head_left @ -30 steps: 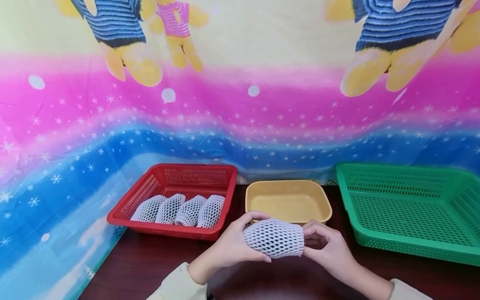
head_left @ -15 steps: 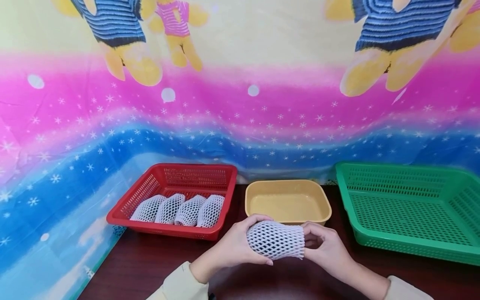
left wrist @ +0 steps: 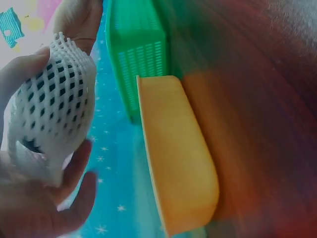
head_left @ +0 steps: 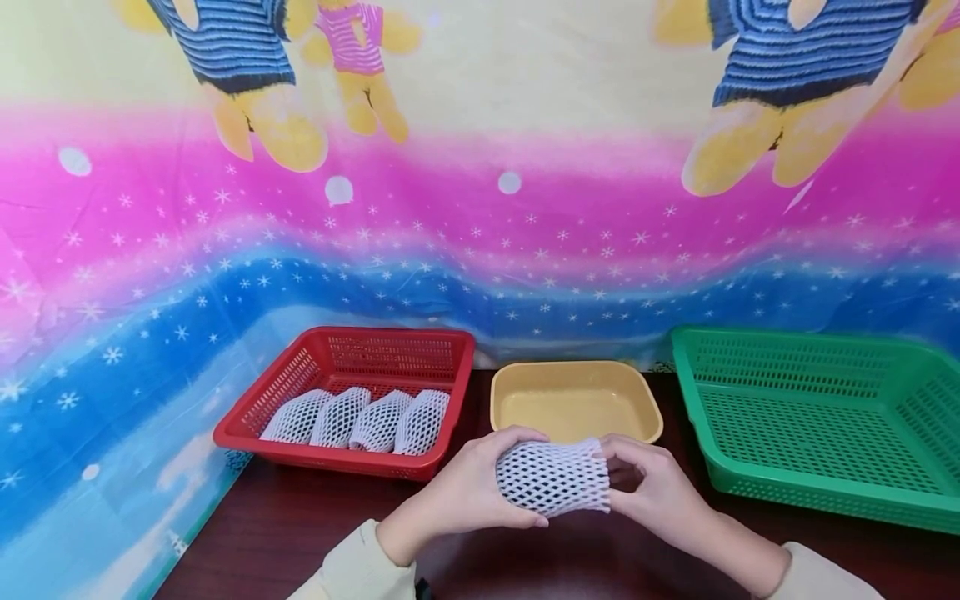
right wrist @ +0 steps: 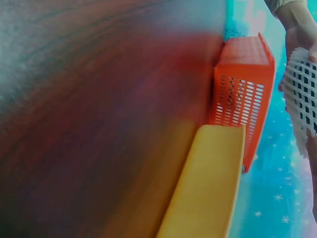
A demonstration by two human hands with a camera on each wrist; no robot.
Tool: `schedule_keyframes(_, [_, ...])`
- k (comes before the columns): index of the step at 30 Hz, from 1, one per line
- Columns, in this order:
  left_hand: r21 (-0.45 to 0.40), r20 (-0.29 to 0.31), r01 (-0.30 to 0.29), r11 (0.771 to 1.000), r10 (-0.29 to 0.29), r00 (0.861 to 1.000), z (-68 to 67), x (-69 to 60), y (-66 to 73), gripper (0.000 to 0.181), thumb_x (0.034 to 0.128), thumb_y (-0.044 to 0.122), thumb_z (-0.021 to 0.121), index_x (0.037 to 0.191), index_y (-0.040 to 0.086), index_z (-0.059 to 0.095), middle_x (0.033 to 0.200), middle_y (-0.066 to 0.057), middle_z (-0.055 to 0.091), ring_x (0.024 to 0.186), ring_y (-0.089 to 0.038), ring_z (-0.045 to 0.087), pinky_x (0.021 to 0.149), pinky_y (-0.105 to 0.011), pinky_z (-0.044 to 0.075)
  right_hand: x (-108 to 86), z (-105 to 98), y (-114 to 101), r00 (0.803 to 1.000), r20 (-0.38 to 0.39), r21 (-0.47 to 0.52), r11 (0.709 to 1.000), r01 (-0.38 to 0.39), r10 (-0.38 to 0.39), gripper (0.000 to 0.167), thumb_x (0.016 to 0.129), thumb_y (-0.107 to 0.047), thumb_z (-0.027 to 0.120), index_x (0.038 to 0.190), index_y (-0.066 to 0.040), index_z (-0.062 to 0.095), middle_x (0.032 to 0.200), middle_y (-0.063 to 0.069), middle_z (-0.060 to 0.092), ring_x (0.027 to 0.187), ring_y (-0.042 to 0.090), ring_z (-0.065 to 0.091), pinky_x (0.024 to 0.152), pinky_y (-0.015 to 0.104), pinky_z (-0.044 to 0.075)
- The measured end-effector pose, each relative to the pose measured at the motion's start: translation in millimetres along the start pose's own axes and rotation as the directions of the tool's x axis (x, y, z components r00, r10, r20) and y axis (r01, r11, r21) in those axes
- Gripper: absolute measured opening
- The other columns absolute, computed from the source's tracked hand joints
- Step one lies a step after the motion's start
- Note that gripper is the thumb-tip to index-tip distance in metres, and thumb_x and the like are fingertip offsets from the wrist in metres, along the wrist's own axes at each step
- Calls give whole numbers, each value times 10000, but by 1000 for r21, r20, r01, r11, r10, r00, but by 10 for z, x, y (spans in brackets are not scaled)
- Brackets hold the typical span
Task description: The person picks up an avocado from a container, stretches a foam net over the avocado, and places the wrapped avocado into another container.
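Note:
A white foam net sleeve (head_left: 551, 477) with something dark inside is held between both hands above the table. My left hand (head_left: 472, 487) grips its left end, thumb below and fingers over the top. At the sleeve's flared right end, my right hand (head_left: 663, 492) pinches the rim between thumb and fingers; some of those fingers are hidden. The left wrist view shows the mesh sleeve (left wrist: 57, 94) up close, with a dark patch at its lower end. What lies inside cannot be made out clearly.
A red basket (head_left: 322, 457) on the left holds several similar netted pieces (head_left: 381, 421). Behind the hands stands a yellow tub (head_left: 577, 404), and a green basket (head_left: 810, 408) is at the right. A printed cloth (head_left: 480, 250) hangs behind the dark table (head_left: 300, 533).
My left hand has shifted slightly to the right along with the sleeve's left end. The right rim of the sleeve is now flared wider. The baskets and tub stay put.

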State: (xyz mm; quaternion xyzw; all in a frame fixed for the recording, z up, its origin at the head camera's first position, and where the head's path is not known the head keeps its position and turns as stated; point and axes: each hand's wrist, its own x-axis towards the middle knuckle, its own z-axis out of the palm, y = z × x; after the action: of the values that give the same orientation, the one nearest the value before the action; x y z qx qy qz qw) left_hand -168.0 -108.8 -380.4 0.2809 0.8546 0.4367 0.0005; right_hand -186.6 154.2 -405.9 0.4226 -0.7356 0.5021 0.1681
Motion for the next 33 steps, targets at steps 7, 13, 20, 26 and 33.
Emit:
schedule_keyframes(7, [144,-20,-37,989,40,999,-83,25,118,805,686,306,929,1390,250,544,1280,72,609,1137,-93,540,934,-332,521,120,-119,-78,998,43,-97,994,55,-51,426,701,155,849,1067,-32,737,1044,81,717,926,80,682,737,185,566])
schedule_keyframes(13, [172,-84,-23,985,38,996,-239,5,184,873,718,253,917,1482,213,497,1292,24,574,1129,-137,549,887,-368,546,228,-258,-134,990,104,-81,991,107,-98,482,781,174,779,1182,-89,729,1134,45,712,978,132,705,770,239,582])
schedule_keyframes(20, [169,-216,64,984,-27,976,-520,-62,155,832,721,246,917,1454,239,523,1303,24,561,1140,-187,548,867,-437,542,256,-517,-142,980,88,-268,944,194,-177,258,996,-198,703,1242,-118,714,1193,22,703,1077,75,657,852,184,540])
schedule_keyframes(26, [210,-325,160,964,-85,942,-752,-187,23,812,721,251,925,1428,208,526,1297,-19,577,1131,-218,565,863,-451,556,222,-712,-125,969,109,-472,847,246,-221,464,1050,-488,515,1289,-136,702,1263,-2,683,1146,82,621,876,116,478])
schedule_keyframes(33, [234,-395,271,934,-163,904,-1030,-372,-177,832,731,237,924,1429,147,481,1335,-100,567,1171,-300,554,856,-505,577,87,-814,-102,991,133,-608,787,100,-23,579,839,-206,851,1382,-198,651,1361,15,633,1238,236,578,1074,73,246])
